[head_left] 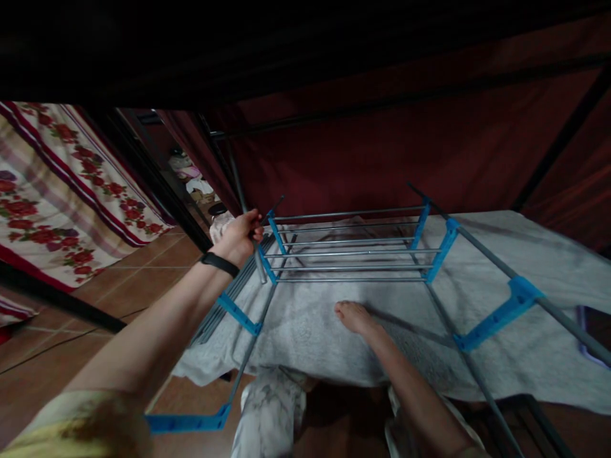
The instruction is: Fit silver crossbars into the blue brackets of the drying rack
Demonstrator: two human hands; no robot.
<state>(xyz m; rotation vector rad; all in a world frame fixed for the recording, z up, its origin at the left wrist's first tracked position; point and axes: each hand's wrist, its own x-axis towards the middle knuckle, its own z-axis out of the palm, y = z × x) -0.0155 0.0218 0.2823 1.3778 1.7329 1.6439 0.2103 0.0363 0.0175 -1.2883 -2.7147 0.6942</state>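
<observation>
A partly assembled rack of grey metal tubes (351, 280) and blue plastic brackets (491, 318) lies across a light grey sheet. My left hand (243, 232), with a dark band on the wrist, is closed around a loose grey tube (261, 267) at the rack's left side. That tube stands tilted, its upper part reaching toward the red cloth. My right hand (352, 316) rests on the sheet in front of the crossbars, its fingers curled and nothing visible in them. Several crossbars join the two sides at the far end; nearer me, the blue brackets carry none.
More grey tubes (222, 315) lie in a bundle at the sheet's left edge. A phone-like dark object (594, 331) is at the far right. Dark red cloth (358, 159) hangs behind, a dark post (157, 184) stands left, and floral fabric (81, 184) hangs beyond it.
</observation>
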